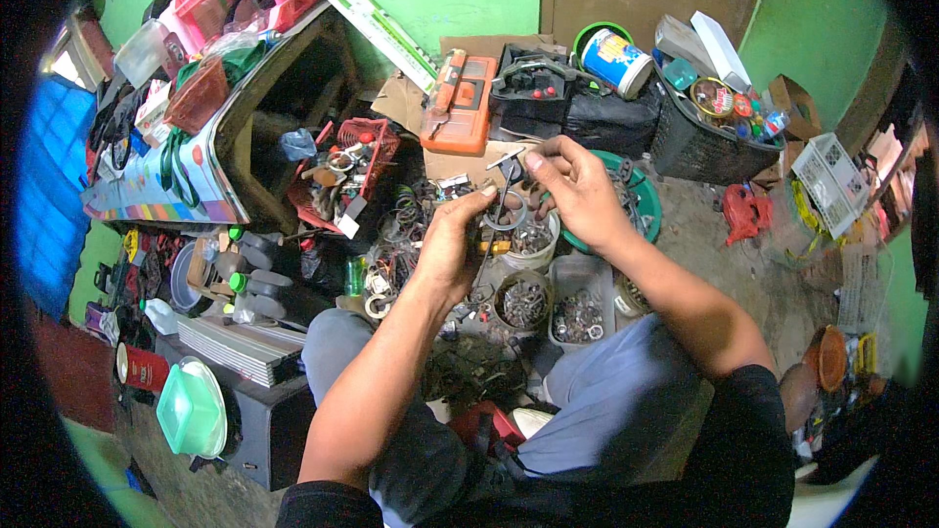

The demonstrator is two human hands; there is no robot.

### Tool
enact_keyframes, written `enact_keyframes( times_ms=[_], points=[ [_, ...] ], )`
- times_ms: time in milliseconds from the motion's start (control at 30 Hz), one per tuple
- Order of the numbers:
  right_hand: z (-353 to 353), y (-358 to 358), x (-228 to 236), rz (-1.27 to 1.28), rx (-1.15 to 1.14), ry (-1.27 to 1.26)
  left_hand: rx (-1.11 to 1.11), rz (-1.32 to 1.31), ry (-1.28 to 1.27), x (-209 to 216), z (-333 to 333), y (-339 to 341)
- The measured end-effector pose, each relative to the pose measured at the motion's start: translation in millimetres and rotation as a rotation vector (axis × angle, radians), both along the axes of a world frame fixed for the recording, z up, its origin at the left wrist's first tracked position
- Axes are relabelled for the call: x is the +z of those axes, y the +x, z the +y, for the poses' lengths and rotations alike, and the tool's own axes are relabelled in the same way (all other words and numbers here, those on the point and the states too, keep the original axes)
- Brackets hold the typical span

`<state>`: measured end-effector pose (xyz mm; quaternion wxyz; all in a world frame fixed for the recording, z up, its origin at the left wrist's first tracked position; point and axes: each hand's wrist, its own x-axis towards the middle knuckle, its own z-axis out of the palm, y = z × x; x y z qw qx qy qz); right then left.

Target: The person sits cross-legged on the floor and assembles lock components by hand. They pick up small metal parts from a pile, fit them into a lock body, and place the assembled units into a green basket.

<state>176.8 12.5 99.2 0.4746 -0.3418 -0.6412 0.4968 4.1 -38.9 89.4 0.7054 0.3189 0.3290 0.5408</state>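
"Firstly, head view. Landmark: white bucket [536,260], loaded with small metal parts. The work in hand?"

"One pale bar [503,159], slim, raised beyond the bucket's far rim, slightly to its left; one dark strand [502,203], hanging below the bar. Step, as judged: a small piece being worked between two hands."

"Fingers, by side?"

"Right hand [579,194], above the bucket and to its right: thumb and forefinger drawn together, apparently pinching the bar's near end. Left hand [448,240], left of the bucket: fingers curled, thumb tip beside the strand; cannot tell whether it has hold of it."

"Stock around the bucket?"

"Nearer: one round tub [500,310] and one clear rectangular tub [556,332], both with metal pieces. Right: one green basin [653,198]. Beyond, to the left: one orange case [458,145]."

"Requirements of a next move?"

"By judgement: right pinch kept steady on the bar, left fingers firm on the strand, both clear of the bucket's rim. Risk: a slim piece slipping down among similar scrap."
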Motion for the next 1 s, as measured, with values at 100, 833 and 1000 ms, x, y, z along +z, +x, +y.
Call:
enact_keyframes(
  times_ms=[100, 833, 1000],
  points=[
    [-4, 0, 7, 0.0, 0.094, 0.055, -0.01, 0.075, 0.014, -2, -2, 0],
    [136, 128, -150, -0.714, -0.532, 0.206, -0.1, -0.02, -0.09, -42, 91, 59],
    [159, 154, -210, -0.836, -0.608, 0.133, -0.099, 0.078, -0.098, -52, 113, 78]
  ],
)
